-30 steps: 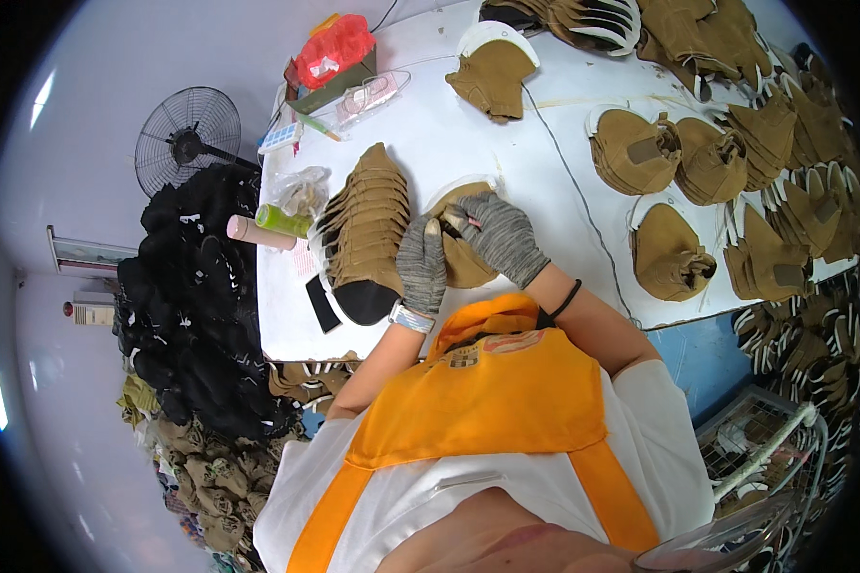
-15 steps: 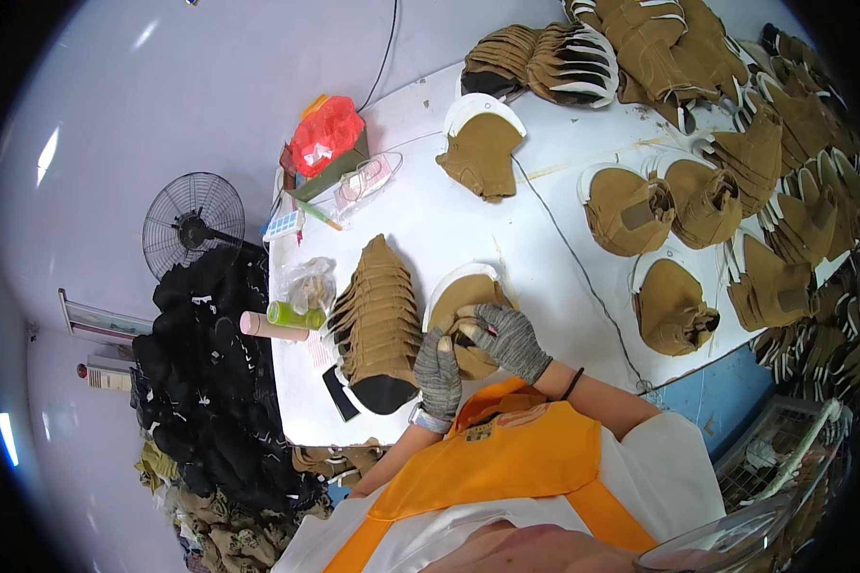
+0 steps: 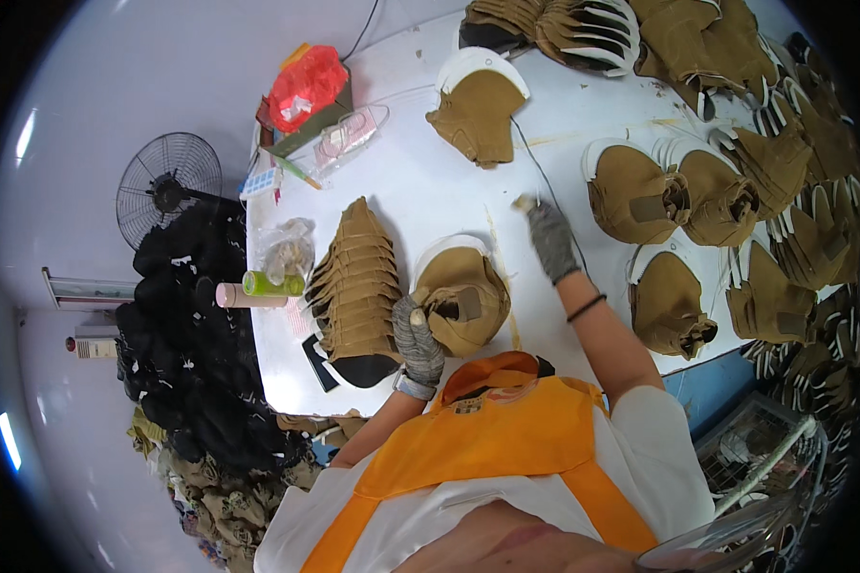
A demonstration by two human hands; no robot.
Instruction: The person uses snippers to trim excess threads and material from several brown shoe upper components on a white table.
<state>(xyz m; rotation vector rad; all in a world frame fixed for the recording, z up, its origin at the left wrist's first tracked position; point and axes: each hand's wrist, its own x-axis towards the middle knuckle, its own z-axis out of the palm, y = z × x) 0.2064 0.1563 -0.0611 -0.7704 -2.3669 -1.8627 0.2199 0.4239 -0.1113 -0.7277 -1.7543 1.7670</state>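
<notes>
In front of me lies a brown fabric piece that looks like a shoe upper (image 3: 483, 291), with a white curved edge at its far side and a folded opening in its middle. My left hand (image 3: 418, 342), in a grey fingerless glove, is closed on its left edge. My right hand (image 3: 552, 239), gloved alike, is stretched out over the white table beyond it, slightly blurred, with bare fingertips showing and nothing seen in it. Farther off, another brown upper (image 3: 480, 107) lies flat with its white edge away from me. Left of my left hand stands a row of nested brown uppers (image 3: 358, 286).
More brown uppers (image 3: 633, 191) lie on the right of the white table (image 3: 449, 210), with piles behind. A thin cable (image 3: 551, 181) crosses the tabletop. At left are a green bottle (image 3: 272, 284), a pink bottle (image 3: 248, 295), a plastic bag (image 3: 287, 250), and a box with red plastic (image 3: 306, 88).
My right hand has let go of the upper and moved away to the far right. My left hand remains at its left edge. The upper's folded opening now shows.
</notes>
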